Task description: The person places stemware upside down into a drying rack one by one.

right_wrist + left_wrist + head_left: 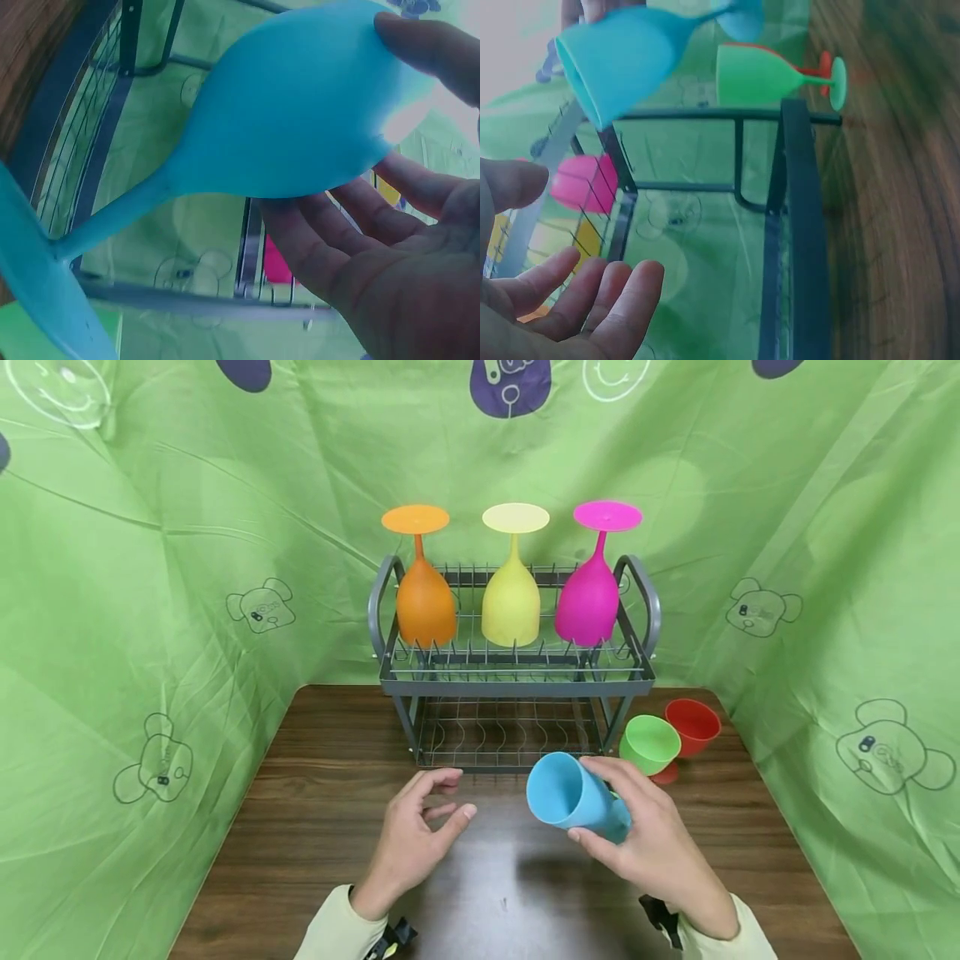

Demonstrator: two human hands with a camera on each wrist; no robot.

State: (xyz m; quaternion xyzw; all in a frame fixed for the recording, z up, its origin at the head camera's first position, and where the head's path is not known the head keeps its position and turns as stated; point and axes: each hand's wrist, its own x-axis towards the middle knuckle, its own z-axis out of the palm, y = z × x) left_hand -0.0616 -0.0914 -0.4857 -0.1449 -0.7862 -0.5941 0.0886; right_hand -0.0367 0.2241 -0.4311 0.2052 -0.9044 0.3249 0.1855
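My right hand (pixel 641 822) grips a blue plastic goblet (pixel 562 789) round its bowl, above the table in front of the rack. The goblet is tilted, its mouth toward the left and up in the head view. In the right wrist view its stem and round foot (pixel 45 270) point away from the palm. To the left, my left hand (pixel 420 835) hovers with loosely bent fingers (pixel 630 307) and holds nothing. Orange (pixel 426 602), yellow (pixel 512 602) and magenta (pixel 588 597) goblets stand upside down on the upper tier of a grey dish rack (pixel 517 687).
Right of the rack stand a green goblet (pixel 651 743) and a red goblet (pixel 693 727), mouths up and close together. The rack's lower wire tier (pixel 510 731) sits near the dark wooden table (pixel 322 777). Green printed cloth (pixel 315 485) surrounds the table at the back and sides.
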